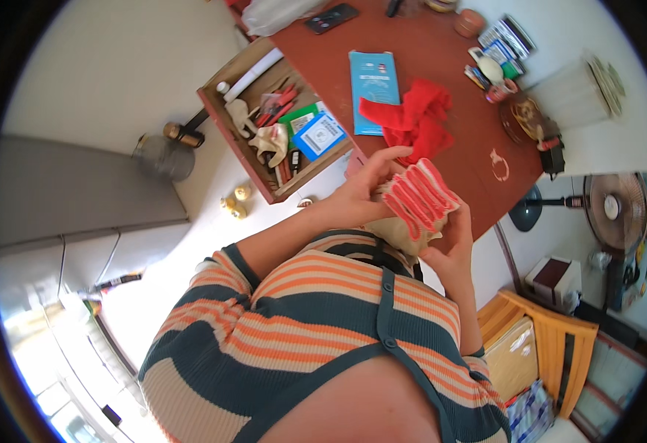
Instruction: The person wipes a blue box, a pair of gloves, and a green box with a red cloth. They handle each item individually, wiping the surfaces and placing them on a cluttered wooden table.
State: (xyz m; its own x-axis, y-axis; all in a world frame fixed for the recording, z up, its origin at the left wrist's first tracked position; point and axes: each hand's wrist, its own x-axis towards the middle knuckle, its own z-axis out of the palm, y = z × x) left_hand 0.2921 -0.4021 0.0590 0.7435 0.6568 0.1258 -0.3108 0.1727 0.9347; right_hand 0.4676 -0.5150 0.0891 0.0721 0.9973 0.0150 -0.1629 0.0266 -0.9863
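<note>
My left hand [365, 191] and my right hand [455, 241] hold a bundle of off-white knit work gloves [420, 199] in front of my chest. Red and white cuff edges face up in a folded stack. The left fingers grip one side of the bundle, the right fingers and thumb the other. Just beyond it, a crumpled red cloth [420, 119] lies on the reddish-brown table, partly over a flat light-blue package [373, 77]. Loose pale gloves [270, 145] lie in the open wooden drawer [229, 145] to the left.
The drawer also holds a white roll, red-handled tools and green and blue printed cards. A phone [331, 18] and a plastic bag [279, 14] lie at the table's far end. Jars and small boxes line its right side. A standing fan [611, 207] and a wooden chair [572, 332] stand at right.
</note>
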